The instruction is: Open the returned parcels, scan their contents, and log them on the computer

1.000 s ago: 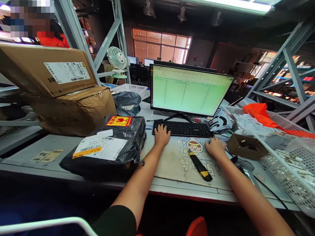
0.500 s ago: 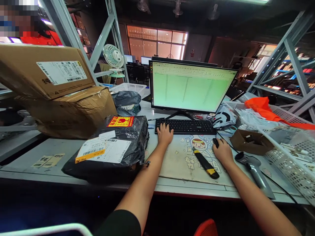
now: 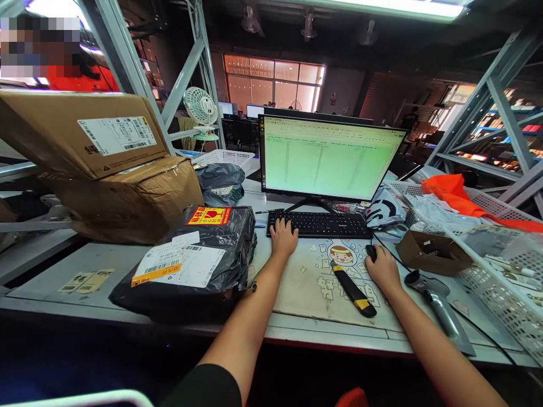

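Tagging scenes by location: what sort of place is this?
Likely a warehouse parcel desk: labelled black parcel, stacked cartons, steel racking. Left hand on keyboard, right hand on mouse.

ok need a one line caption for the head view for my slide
At a packing desk, left hand on the keyboard, right hand on a mouse, utility knife between them, black parcel alongside.

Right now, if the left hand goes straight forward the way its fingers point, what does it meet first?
The left hand already rests its fingers on the left end of the keyboard. Straight on, past the keys, it would probably meet the monitor stand or the monitor above it; depth is unclear.
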The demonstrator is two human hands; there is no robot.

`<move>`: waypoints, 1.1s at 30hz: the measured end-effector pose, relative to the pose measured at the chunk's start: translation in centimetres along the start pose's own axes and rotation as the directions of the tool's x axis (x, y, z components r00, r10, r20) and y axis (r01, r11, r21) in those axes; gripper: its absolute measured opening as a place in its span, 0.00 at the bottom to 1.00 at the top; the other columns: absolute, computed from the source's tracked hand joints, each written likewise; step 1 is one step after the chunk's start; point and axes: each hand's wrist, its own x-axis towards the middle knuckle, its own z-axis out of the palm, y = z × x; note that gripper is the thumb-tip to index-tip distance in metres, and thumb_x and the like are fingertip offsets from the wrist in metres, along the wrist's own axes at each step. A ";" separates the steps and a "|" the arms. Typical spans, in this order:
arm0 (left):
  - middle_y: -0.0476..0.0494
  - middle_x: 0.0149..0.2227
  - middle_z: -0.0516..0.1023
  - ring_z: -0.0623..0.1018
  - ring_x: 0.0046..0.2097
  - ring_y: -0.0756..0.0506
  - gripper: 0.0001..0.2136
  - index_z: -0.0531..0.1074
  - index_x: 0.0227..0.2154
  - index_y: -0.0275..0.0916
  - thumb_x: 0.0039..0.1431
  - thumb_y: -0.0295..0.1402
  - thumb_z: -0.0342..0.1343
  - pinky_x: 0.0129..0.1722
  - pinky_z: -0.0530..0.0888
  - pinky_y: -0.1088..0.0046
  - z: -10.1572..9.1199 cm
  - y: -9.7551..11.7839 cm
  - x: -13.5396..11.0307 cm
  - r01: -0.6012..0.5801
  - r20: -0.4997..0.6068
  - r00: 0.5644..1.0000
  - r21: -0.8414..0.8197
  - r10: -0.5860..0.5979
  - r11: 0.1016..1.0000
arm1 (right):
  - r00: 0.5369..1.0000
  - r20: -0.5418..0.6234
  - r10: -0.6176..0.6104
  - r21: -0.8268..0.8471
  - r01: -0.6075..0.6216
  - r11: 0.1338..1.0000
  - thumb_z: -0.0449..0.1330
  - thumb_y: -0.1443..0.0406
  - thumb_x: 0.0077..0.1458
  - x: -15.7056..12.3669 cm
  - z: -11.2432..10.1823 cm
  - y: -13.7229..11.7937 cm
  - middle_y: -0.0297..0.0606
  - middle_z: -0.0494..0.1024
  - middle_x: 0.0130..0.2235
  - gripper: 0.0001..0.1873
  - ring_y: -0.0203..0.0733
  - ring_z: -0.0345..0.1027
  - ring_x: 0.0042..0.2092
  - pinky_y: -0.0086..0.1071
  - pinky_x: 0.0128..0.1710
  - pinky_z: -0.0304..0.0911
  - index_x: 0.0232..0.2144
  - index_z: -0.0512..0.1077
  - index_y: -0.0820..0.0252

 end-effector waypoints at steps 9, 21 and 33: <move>0.31 0.74 0.60 0.55 0.76 0.32 0.27 0.68 0.68 0.35 0.75 0.43 0.44 0.74 0.55 0.44 0.5 0.2 0.4 0.014 -0.026 1.000 0.012 -0.014 1.000 | 0.999 -0.035 -0.005 0.061 0.007 0.998 0.52 0.62 0.64 0.4 1.5 0.9 0.55 0.70 0.66 0.28 0.55 0.66 0.65 0.44 0.67 0.60 0.63 0.73 0.66; 0.34 0.75 0.59 0.54 0.76 0.33 0.26 0.68 0.68 0.37 0.75 0.43 0.44 0.74 0.55 0.45 -0.1 0.4 0.2 0.025 0.008 1.000 0.018 -0.025 1.000 | 0.969 -0.205 -0.136 0.112 0.161 0.981 0.53 0.60 0.62 1.0 3.7 2.8 0.61 0.75 0.60 0.28 0.60 0.69 0.60 0.52 0.62 0.65 0.57 0.76 0.71; 0.33 0.74 0.60 0.56 0.75 0.33 0.26 0.68 0.68 0.35 0.75 0.42 0.46 0.74 0.55 0.45 0.6 0.0 0.2 0.010 -0.017 1.000 0.026 -0.009 1.000 | 0.979 -0.166 -0.115 0.117 0.136 0.984 0.55 0.61 0.62 0.9 3.2 2.6 0.61 0.73 0.61 0.27 0.61 0.68 0.60 0.52 0.62 0.64 0.57 0.76 0.70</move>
